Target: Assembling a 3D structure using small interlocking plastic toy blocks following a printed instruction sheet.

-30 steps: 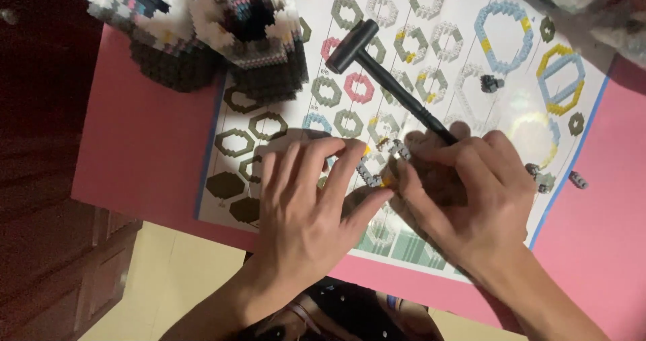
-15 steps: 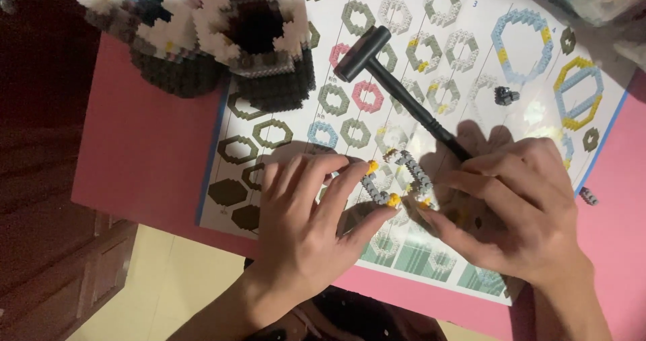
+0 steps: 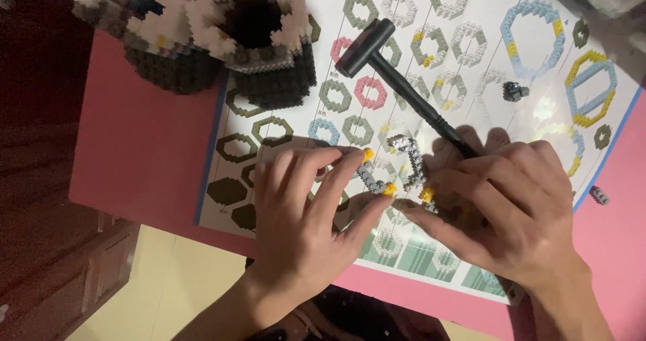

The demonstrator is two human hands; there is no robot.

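The small ring of grey and yellow bricks (image 3: 397, 173) lies just right of the middle of the frame, on the printed instruction sheet (image 3: 471, 65), and it is not closed: a curved grey strip with yellow ends sits at its left and another grey curve with a yellow block at its right. My left hand (image 3: 303, 226) comes up from the bottom centre, fingers spread flat over the sheet, with forefinger and thumb pinching the left strip at its two yellow ends. My right hand (image 3: 511, 213) comes in from the lower right; its forefinger tip presses against the yellow block at the lower right of the ring, while the other fingers curl around the handle of a small black hammer (image 3: 397, 78). The hammer's shaft runs up and to the left from my fist, and its head rests over the sheet in the upper middle of the frame.

The sheet, covered in rows of drawn rings in green, pink, blue and yellow, lies on a pink table (image 3: 134, 152). At the upper left stands a larger brick model (image 3: 202, 31) in white, dark and grey, its edge overlapping the sheet. A tiny dark brick cluster (image 3: 515, 91) sits on the sheet at the upper right, and another loose piece (image 3: 598, 195) lies on the table at the right edge.
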